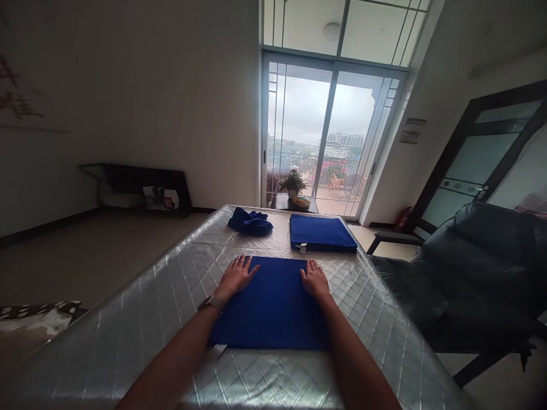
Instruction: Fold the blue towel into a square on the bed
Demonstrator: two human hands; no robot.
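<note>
A blue cloth (273, 310) lies flat, squared off, on the silver quilted table cover (171, 319) right in front of me. My left hand (237, 274) rests with its fingers stretched out on the cloth's far left corner. On the far right corner, my right hand (315, 279) lies flat in the same way. A small white tag (219, 351) sticks out at the cloth's near left edge. Beyond my right hand is a neat stack of folded blue cloths (322, 230). A crumpled blue cloth (250, 221) sits beyond my left hand.
A black padded chair (461, 273) stands close along the table's right side. Past the far edge, a small dark table (280, 203) bears a potted plant (293, 182) before a sliding glass door (316, 125). A black stand (145, 185) is by the left wall.
</note>
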